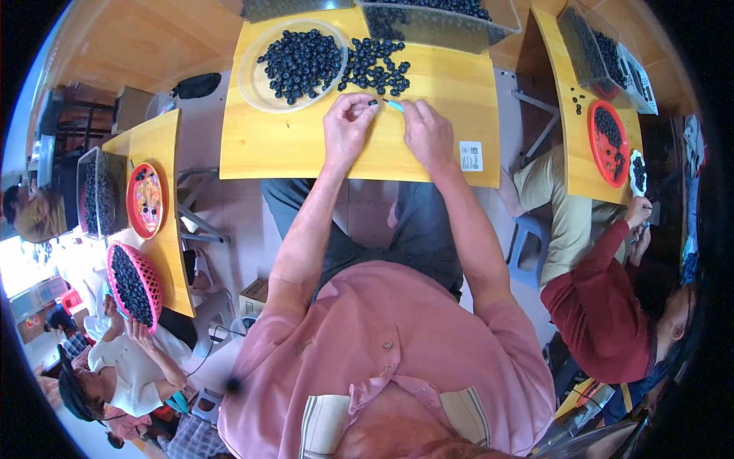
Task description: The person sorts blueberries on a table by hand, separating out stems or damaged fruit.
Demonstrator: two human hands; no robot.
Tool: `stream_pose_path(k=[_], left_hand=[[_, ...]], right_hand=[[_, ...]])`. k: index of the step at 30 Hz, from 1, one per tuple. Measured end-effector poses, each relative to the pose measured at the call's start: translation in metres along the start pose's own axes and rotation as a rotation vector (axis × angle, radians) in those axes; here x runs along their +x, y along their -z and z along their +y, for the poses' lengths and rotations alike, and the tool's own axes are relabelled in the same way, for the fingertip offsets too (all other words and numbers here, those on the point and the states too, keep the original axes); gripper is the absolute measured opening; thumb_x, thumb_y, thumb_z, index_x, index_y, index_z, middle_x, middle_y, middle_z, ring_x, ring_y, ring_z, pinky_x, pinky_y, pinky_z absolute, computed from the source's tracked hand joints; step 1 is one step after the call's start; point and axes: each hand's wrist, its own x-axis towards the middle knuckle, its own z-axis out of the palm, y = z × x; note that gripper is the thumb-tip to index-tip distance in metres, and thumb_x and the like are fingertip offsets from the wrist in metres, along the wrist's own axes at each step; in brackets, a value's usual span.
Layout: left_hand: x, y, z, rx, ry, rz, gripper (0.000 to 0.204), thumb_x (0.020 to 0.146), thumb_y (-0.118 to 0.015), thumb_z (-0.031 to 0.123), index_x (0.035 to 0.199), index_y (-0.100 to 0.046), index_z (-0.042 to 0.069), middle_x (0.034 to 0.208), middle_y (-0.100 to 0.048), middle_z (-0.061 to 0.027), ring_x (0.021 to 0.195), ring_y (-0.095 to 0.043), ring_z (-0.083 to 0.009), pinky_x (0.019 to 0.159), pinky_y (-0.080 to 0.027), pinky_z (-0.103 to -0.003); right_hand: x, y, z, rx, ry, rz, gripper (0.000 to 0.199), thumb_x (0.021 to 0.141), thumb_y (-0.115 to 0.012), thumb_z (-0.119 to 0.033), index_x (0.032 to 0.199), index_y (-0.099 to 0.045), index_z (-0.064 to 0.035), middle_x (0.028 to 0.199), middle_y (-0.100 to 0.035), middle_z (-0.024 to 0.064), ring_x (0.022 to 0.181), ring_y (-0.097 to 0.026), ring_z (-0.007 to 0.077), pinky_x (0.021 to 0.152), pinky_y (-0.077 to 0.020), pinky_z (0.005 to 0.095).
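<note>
My left hand is closed in a pinch on a small dark ball, above the yellow table. Close beside it, my right hand grips a slim teal-handled tool, its tip pointing toward the ball. Just beyond my hands lies a loose pile of dark round balls, like beads or berries; the frame does not settle which. Left of that pile, a round clear tray carries a heap of the same balls.
At the table's far edge stands a clear bin of balls. A white label is on the tabletop. Side tables hold a red plate and a red tray. One person holds a pink basket; another sits at right.
</note>
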Motion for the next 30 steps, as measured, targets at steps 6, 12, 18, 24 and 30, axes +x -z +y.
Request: stream_pose_path(k=[6, 12, 18, 24, 30], left_hand=[[0.015, 0.021, 0.028, 0.427, -0.361, 0.116, 0.016, 0.088, -0.08, 0.0, 0.104, -0.078, 0.002, 0.102, -0.073, -0.0079, 0.083, -0.07, -0.014, 0.077, -0.057, -0.027], [0.059, 0.039, 0.053, 0.793, -0.612, 0.301, 0.031, 0.087, -0.074, -0.005, 0.116, -0.071, 0.003, 0.113, -0.069, -0.0154, 0.102, -0.068, -0.0329, 0.088, -0.058, -0.041], [0.041, 0.013, 0.028, 0.967, -0.608, -0.131, 0.028, 0.09, -0.066, -0.001, 0.117, -0.071, 0.001, 0.116, -0.07, -0.0171, 0.11, -0.068, -0.0361, 0.095, -0.057, -0.043], [0.041, 0.003, 0.006, 1.02, -0.509, -0.171, 0.021, 0.09, -0.065, 0.002, 0.109, -0.073, 0.001, 0.104, -0.068, -0.0157, 0.099, -0.069, -0.0354, 0.088, -0.058, -0.044], [0.033, 0.003, 0.005, 0.879, -0.555, -0.095, 0.014, 0.087, -0.073, 0.001, 0.101, -0.075, 0.003, 0.096, -0.069, -0.0152, 0.089, -0.069, -0.0332, 0.079, -0.058, -0.042]], right_hand=[[-0.001, 0.002, -0.001, -0.013, -0.003, 0.016, 0.029, 0.083, -0.065, 0.0, 0.11, -0.072, -0.0065, 0.088, -0.063, 0.0084, 0.085, -0.071, 0.0261, 0.071, -0.0594, 0.0408], [0.0, 0.003, -0.001, -0.017, -0.001, 0.029, 0.029, 0.083, -0.065, 0.0, 0.11, -0.073, -0.0068, 0.089, -0.064, 0.0083, 0.085, -0.071, 0.0266, 0.071, -0.0596, 0.041], [-0.002, -0.001, 0.001, -0.003, -0.006, 0.026, 0.028, 0.084, -0.065, -0.001, 0.11, -0.073, -0.0079, 0.09, -0.064, 0.008, 0.085, -0.071, 0.0276, 0.072, -0.0598, 0.0426], [-0.001, 0.003, 0.0, 0.005, 0.019, 0.045, 0.02, 0.09, -0.067, -0.003, 0.109, -0.072, -0.0063, 0.087, -0.063, 0.0101, 0.081, -0.07, 0.0296, 0.069, -0.058, 0.0425], [-0.001, 0.004, -0.001, 0.019, 0.005, 0.062, 0.021, 0.089, -0.069, -0.004, 0.109, -0.072, -0.0074, 0.087, -0.062, 0.0098, 0.08, -0.07, 0.0296, 0.069, -0.058, 0.0426]])
